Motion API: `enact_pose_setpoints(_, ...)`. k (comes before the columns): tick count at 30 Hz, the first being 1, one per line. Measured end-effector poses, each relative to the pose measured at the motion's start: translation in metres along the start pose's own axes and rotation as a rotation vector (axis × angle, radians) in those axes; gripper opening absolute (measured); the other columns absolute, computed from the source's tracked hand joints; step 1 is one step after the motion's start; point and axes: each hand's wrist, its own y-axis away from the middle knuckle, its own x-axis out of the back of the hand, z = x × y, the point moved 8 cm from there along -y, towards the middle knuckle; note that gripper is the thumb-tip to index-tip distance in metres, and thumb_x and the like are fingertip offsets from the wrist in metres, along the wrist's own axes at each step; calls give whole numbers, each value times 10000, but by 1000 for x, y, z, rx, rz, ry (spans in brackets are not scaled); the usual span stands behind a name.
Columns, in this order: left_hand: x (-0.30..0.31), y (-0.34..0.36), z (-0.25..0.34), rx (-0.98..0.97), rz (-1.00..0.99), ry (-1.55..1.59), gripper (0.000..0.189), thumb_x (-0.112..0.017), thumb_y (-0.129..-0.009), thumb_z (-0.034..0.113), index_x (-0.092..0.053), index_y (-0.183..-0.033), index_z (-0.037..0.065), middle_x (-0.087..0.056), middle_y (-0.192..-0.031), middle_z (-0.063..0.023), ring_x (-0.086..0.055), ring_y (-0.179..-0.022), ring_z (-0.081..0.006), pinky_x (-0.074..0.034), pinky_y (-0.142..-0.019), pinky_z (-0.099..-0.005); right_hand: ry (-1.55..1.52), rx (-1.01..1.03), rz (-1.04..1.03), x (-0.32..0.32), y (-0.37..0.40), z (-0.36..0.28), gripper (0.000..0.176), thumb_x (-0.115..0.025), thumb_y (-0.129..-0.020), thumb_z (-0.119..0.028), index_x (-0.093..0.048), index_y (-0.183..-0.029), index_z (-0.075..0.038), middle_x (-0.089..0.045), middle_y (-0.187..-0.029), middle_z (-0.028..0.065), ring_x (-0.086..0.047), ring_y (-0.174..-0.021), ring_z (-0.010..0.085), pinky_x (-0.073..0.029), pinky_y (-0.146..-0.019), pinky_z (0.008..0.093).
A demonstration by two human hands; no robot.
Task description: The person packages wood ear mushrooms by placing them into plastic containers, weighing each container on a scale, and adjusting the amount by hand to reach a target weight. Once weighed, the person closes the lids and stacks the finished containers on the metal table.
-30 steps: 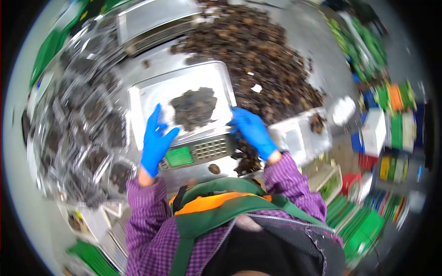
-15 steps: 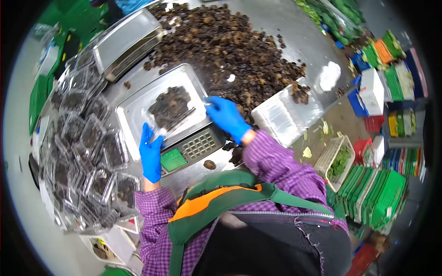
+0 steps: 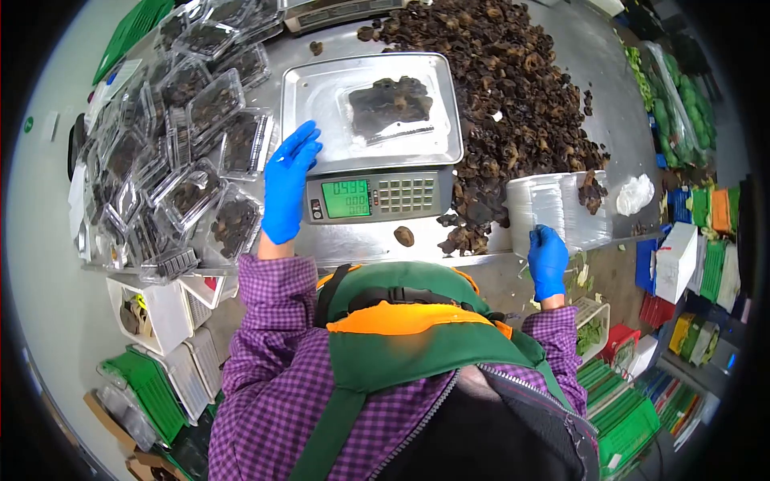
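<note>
A clear plastic box of dark brown pieces, which look like wood ear mushrooms, sits on the metal pan of a digital scale. Green digits are lit on its display. My left hand, in a blue glove, is at the pan's left front corner with fingers stretched out and nothing held. At the near edge of a stack of clear plastic containers, my gloved right hand has its fingers curled in. What they grip, if anything, is hidden. A few dark pieces lie on the stack.
Many filled clear boxes are heaped at the left. A large mushroom pile spreads behind and right of the scale. One loose piece lies in front. Crumpled white material is on the right, and a second scale stands behind.
My right hand has left the box on the scale and moved right to the container stack. My left hand has drawn back from the box. The view has turned and the display shows digits.
</note>
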Motion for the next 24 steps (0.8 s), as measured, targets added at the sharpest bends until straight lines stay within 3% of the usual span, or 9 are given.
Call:
enact_pose_setpoints(6, -9, -16, 11, -29, -30, 8, 449, -574, -932, 250, -530, -1334, 54, -580, -1301, -86, -552, -1153, -189, -403, -973, -320, -177, -103, -97, 10, -10, 23, 199, -672, -844, -225, -703, -958, -65, -671, -844, 187, -658, -777, 361, -514, -685, 409)
enact_pose_setpoints(12, -19, -68, -10, -64, -34, -21, 484, -596, -921, 259, -510, -1345, 40, -602, -1259, -76, -559, -1138, -171, -417, -953, -302, -77, -42, -27, 64, -21, -2, 149, -674, -815, -192, -683, -897, -68, -663, -857, 179, -640, -798, 378, -502, -673, 422)
enact_pose_setpoints(14, -25, -99, -38, -31, 5, -31, 569, -687, -872, 236, -482, -1364, 35, -613, -1207, -59, -558, -1055, -114, -459, -836, -242, 24, 109, 65, 98, -26, -35, 122, -654, -830, -167, -675, -908, -74, -658, -878, 166, -631, -801, 378, -500, -678, 421)
enact_pose_setpoints(16, -35, -152, -90, -169, -40, -272, 739, -789, -780, 266, -447, -1354, -50, -607, -1194, -136, -580, -1060, -167, -479, -875, -270, -20, 218, 106, 121, -33, -61, 88, -637, -841, -126, -672, -910, -84, -650, -893, 156, -620, -803, 377, -499, -668, 405)
enact_pose_setpoints(17, -40, -130, -59, -284, 121, -407, 694, -815, -751, 247, -500, -1291, -56, -628, -1133, -130, -596, -988, -153, -490, -851, -264, -51, 280, 120, 128, -39, -70, 92, -630, -845, -86, -681, -921, -84, -651, -884, 150, -633, -771, 351, -497, -655, 379)
enact_pose_setpoints(20, -58, -129, -51, -108, -190, -64, 270, -828, -724, 174, -692, -896, 16, -665, -777, -25, -592, -683, -94, -493, -608, -259, -108, 260, 75, 132, -76, -79, 153, -626, -850, -52, -685, -992, -43, -648, -844, 143, -644, -758, 289, -490, -693, 347)
enact_pose_setpoints(22, -61, -127, -64, -40, -230, 195, 183, -799, -751, 139, -701, -852, 22, -680, -771, -33, -586, -640, -93, -467, -576, -246, -274, 376, 55, 111, -112, -63, 161, -618, -860, -40, -671, -1006, 3, -652, -877, 162, -640, -802, 278, -489, -739, 340)
enact_pose_setpoints(23, -52, -113, -48, -25, -146, 123, 206, -785, -765, 134, -698, -896, 1, -689, -803, -43, -599, -676, -100, -482, -621, -254, -271, 408, 30, 115, -120, -73, 171, -599, -875, -26, -655, -1022, 42, -660, -940, 173, -635, -844, 263, -486, -781, 334)
enact_pose_setpoints(24, -49, -107, -44, -28, -143, 262, 265, -776, -772, 138, -682, -966, -16, -688, -848, -50, -611, -736, -106, -489, -691, -250, -397, 380, 38, 110, -132, -68, 185, -558, -916, -21, -639, -1068, 45, -671, -985, 141, -626, -874, 214, -484, -814, 311)
